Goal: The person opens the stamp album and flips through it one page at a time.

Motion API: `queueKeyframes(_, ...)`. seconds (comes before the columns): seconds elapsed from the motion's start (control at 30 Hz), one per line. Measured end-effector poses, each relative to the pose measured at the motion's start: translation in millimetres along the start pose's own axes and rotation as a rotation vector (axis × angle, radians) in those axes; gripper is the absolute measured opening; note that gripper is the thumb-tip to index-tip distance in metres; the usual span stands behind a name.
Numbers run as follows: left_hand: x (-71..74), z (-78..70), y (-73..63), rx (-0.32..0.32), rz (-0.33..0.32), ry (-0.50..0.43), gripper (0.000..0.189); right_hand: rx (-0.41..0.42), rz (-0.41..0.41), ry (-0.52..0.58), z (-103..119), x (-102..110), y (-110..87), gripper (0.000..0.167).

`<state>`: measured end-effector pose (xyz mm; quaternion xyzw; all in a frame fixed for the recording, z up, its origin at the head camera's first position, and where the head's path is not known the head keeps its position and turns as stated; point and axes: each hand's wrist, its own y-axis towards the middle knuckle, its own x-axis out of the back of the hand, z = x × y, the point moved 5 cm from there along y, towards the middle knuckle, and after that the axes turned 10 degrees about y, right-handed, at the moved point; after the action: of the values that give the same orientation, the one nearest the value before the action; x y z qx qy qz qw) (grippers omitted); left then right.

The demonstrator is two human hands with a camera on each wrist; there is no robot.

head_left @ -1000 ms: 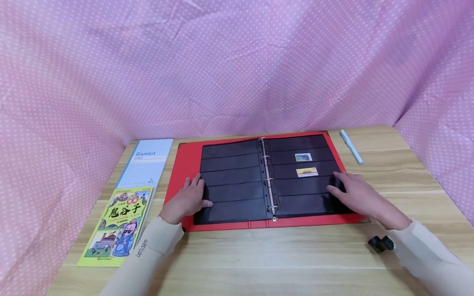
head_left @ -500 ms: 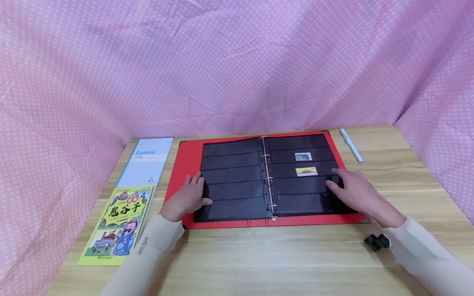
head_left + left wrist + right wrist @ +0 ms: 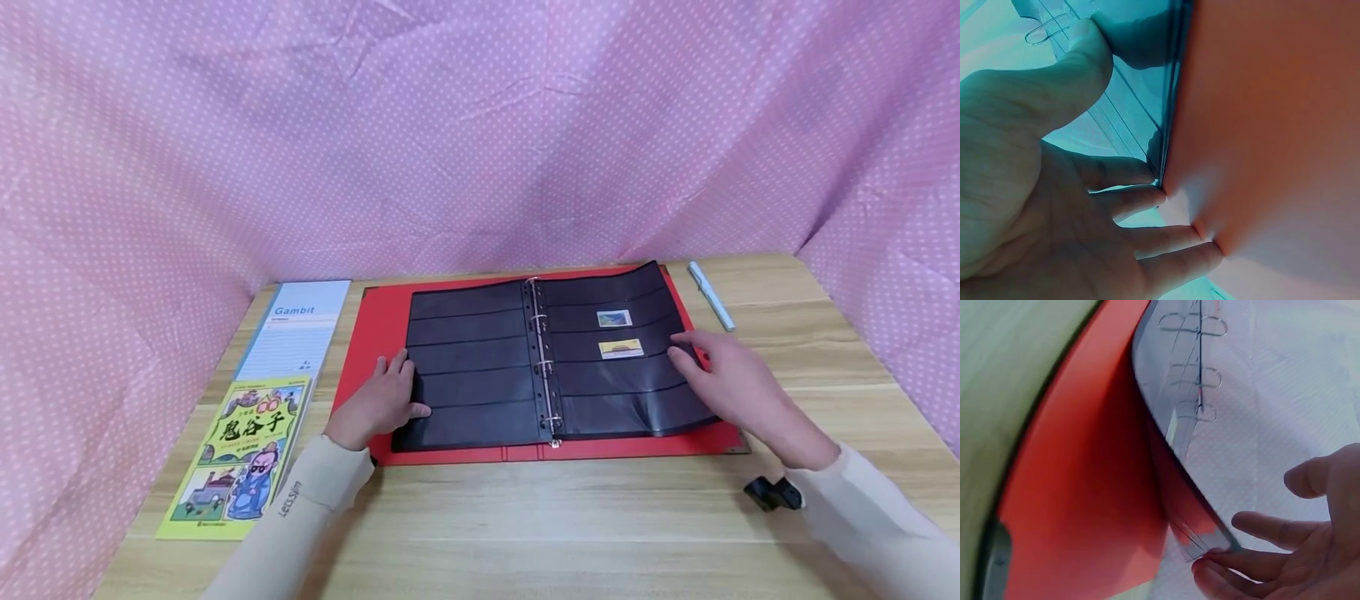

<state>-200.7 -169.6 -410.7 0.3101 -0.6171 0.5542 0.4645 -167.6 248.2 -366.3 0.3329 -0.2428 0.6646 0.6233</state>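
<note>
A red ring binder (image 3: pixel 372 333) lies spread on the table with black pocket pages. My left hand (image 3: pixel 375 404) rests at the outer edge of the left page (image 3: pixel 472 358). Its thumb lies over the page and its fingertips touch the red cover. My right hand (image 3: pixel 731 379) is at the outer edge of the right page (image 3: pixel 600 400), which is bent up off the cover. In the right wrist view, fingertips (image 3: pixel 1210 578) touch the raised page edge and the thumb stands apart. A blue-green stamp (image 3: pixel 615 318) and a yellow stamp (image 3: pixel 622 349) sit in the right page's pockets.
Metal rings (image 3: pixel 543 367) run down the binder's middle. Left of it lie a pale blue notebook (image 3: pixel 292 325) and a yellow-green comic book (image 3: pixel 232 458). A light blue pen (image 3: pixel 711 296) lies at the right. Pink dotted cloth (image 3: pixel 480 150) hangs behind the wooden table (image 3: pixel 525 525).
My right hand has lifted the outer edge of the right page, which lay flat before and now curves upward. My left hand has stayed in place.
</note>
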Motion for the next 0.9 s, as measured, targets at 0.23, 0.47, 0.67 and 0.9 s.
queueKeyframes(0.23, 0.0, -0.8, -1.1, -0.010, -0.004, 0.006, 0.088, 0.107, 0.064, 0.077, 20.7, -3.6, -5.5, 0.043)
queueKeyframes(0.47, 1.3, -0.1, 0.2, -0.008, -0.006, -0.004, 0.089, 0.251, 0.121, 0.172, 37.7, -4.3, -5.9, 0.041)
queueKeyframes(0.67, 1.2, -0.3, 0.4, -0.009, -0.001, 0.005, 0.088, 0.434, 0.081, 0.269, 50.3, 4.4, -4.6, 0.043)
queueKeyframes(0.9, 0.2, 0.6, 0.8, -0.004, -0.004, 0.012, 0.089, 0.613, 0.009, 0.462, 62.3, 13.4, -2.6, 0.042)
